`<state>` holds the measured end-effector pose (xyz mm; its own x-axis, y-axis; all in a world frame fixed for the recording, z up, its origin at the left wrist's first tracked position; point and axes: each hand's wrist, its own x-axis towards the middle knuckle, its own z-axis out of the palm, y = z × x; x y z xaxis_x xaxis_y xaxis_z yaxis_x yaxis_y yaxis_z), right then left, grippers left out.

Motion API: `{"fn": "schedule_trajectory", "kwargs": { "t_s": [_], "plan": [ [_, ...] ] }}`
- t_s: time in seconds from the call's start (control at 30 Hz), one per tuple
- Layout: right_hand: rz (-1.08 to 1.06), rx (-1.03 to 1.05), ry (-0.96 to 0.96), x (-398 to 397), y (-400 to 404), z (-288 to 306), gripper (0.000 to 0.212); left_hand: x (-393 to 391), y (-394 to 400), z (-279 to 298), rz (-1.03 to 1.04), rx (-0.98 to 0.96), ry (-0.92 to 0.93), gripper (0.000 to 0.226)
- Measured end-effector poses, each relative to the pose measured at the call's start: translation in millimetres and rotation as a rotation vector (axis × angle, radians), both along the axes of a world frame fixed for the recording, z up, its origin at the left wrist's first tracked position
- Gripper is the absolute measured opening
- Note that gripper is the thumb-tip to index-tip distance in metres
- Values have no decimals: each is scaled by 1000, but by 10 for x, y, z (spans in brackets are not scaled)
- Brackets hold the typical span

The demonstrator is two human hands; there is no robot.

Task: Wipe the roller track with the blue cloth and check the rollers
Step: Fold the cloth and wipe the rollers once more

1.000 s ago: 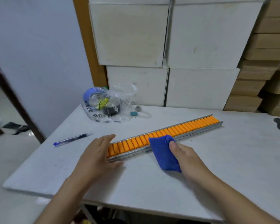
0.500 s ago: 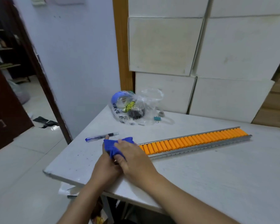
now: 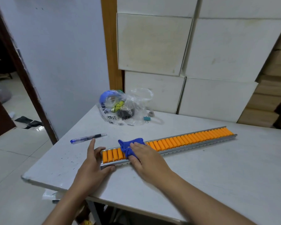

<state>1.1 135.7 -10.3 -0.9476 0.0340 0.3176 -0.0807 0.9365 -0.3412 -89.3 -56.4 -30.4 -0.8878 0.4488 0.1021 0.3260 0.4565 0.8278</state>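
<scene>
I see my right hand pressing the crumpled blue cloth onto the orange-rollered track; my left hand, spread, braces its near end.

- My right hand and the blue cloth cover several orange rollers beneath them.
- The bag contents blur behind crinkled plastic; perhaps tape rolls.
- The table runs off the frame's right edge.
- Both my forearms are cut off at the bottom.

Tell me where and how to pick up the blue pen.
Pinch the blue pen at mid-barrel from above, fingers across its width. It lies flat on the table, clear on both sides, and the left hand is nearest.
</scene>
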Motion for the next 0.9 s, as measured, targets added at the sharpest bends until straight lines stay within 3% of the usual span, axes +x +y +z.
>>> {"fn": "schedule_trajectory", "kwargs": {
  "t_s": [0.27, 0.5, 0.67, 0.8, 0.9],
  "plan": [
    [-319, -26, -32, 421, 1097, -61, 46, -15, -2, -14, 4, -19, 2, 114],
    [-599, -39, 30, 719, 2085, -46, 22, -10, 0, -10, -3, -20, 4, 107],
    [-877, -67, 14, 776, 2714, -20, 29, -1, 10, -6, -4, -2, -1, 105],
    [-1113, -202, 39, 782, 2953, 34, 47, -1, -4, 4, 1, -14, -1, 102],
    [-1064, -232, 215, 572, 2633, 125, 39, 6, 5, 20, 8, -22, -8, 104]
  ]
}}
